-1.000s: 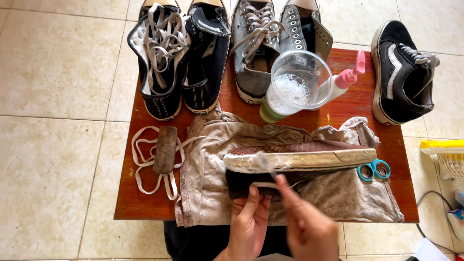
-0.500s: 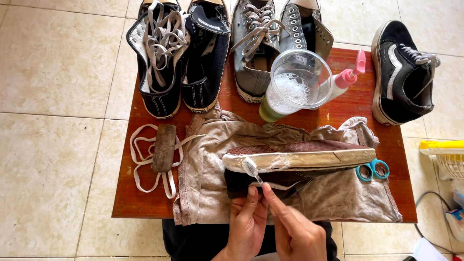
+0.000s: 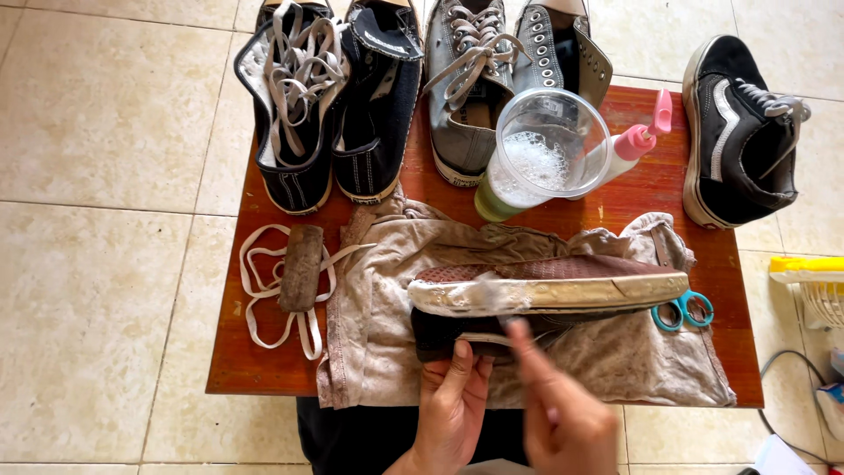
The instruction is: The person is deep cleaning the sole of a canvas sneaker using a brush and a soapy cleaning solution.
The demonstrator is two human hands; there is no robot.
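A brownish-red shoe [image 3: 563,280] lies on its side on a stained beige cloth [image 3: 378,308], its dirty white sole rim turned up and smeared with foam. My left hand [image 3: 450,400] grips the shoe's dark near side from below. My right hand [image 3: 558,418] is motion-blurred and shut on a small brush [image 3: 503,308], whose head touches the sole rim near the shoe's middle. The brush is too blurred to show detail.
On the small red wooden table [image 3: 255,369]: white laces [image 3: 264,295] under a brown block, a clear cup of suds [image 3: 549,154], a pink-capped bottle [image 3: 640,141], blue scissors [image 3: 681,310]. Black shoes [image 3: 294,114], grey shoes [image 3: 470,88] and a black sneaker [image 3: 734,132] line the far edge.
My right hand has moved right along the sole rim with the brush, in quick strokes. My left hand keeps its hold on the shoe.
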